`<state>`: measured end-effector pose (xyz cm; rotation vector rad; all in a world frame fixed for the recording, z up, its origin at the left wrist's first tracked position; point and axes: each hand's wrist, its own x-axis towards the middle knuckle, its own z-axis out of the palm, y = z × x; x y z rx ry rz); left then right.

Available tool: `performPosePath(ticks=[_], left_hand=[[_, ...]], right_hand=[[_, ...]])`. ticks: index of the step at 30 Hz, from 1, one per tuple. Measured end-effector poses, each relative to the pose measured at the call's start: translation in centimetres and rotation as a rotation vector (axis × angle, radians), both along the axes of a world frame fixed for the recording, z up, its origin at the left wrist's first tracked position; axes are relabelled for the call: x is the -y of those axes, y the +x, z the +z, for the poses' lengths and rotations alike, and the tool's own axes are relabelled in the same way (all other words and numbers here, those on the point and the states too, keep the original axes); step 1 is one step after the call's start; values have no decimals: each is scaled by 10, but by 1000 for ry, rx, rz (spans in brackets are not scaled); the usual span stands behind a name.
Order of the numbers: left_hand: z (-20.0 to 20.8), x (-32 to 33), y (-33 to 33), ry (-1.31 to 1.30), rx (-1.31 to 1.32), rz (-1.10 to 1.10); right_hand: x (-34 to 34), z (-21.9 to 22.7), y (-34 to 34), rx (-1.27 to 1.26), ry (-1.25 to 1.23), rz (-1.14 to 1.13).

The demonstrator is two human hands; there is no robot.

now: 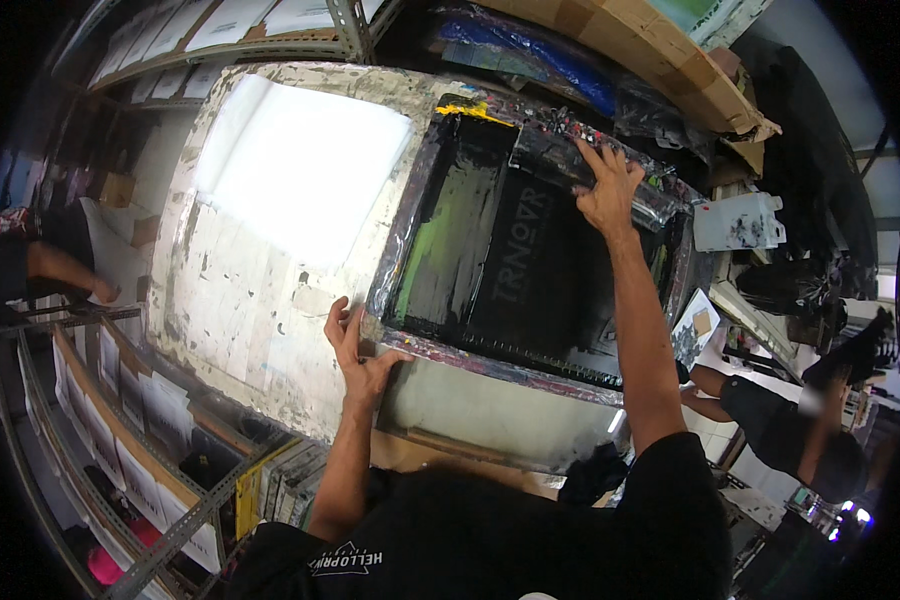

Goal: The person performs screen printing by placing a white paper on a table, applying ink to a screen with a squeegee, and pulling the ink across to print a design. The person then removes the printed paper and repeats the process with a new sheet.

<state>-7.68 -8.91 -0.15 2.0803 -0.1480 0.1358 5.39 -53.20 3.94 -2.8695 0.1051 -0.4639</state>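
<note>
A screen printing frame lies on the pale, paint-stained table, its dark mesh carrying faint lettering and streaks of green and black ink. My right hand reaches over the mesh and grips a black, ink-covered squeegee near the frame's far side. Thumb and fingers span the squeegee, though its lower edge is hard to make out. At the frame's near left corner is my left hand, open with fingers spread; its thumb touches the near rim. White sheet material lies on the table left of the frame.
Metal racks with papers stand at the near left, and more shelving at the far left. A cardboard box and a white plastic container sit beyond the frame. Other people are at the left and right edges.
</note>
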Motion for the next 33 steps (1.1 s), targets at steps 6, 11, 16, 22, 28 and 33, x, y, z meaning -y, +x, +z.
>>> performPosePath(ticks=[6, 11, 16, 22, 28, 33], left_hand=[[-4, 1, 0, -107, 26, 6], [-3, 3, 0, -117, 40, 11], [-6, 2, -2, -223, -49, 3], [5, 7, -3, -368, -19, 30], [66, 30, 21, -422, 200, 63], [152, 71, 59, -618, 229, 147]], right_hand=[[21, 10, 25, -1, 26, 29], [25, 6, 22, 55, 87, 44], [27, 48, -1, 61, 485, 8], [-3, 87, -76, -37, 886, -65], [-102, 165, -176, -145, 384, -2], [-119, 225, -171, 128, 19, 125]])
